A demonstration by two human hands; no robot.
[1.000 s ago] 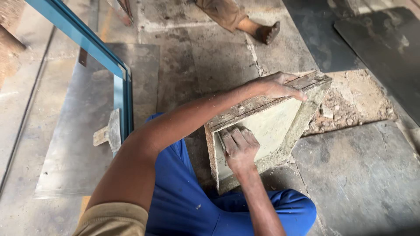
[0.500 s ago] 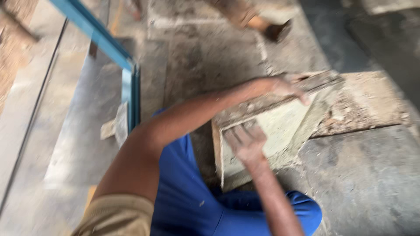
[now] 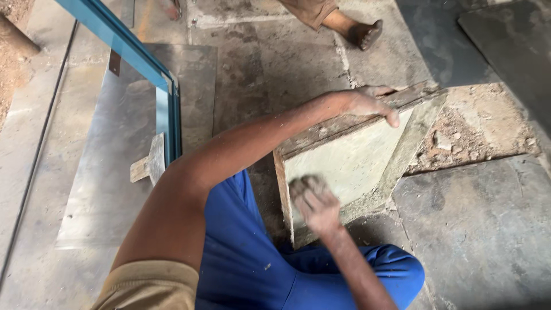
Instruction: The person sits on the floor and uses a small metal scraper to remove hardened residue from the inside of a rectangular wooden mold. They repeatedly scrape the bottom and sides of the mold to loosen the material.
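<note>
the left hand [image 3: 367, 102] clamps the top edge of the tilted square mould frame [image 3: 356, 158], propped on the concrete floor [image 3: 482, 229] between the knees. the right hand [image 3: 314, 202], blurred, lies flat on its pale face, gripping nothing. best practice: steady frame, even palm pressure.

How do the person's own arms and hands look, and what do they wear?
Both arms are bare to the shoulder. The left hand and right hand wear no gloves and look dusty. A tan sleeve edge shows at the left shoulder.
</note>
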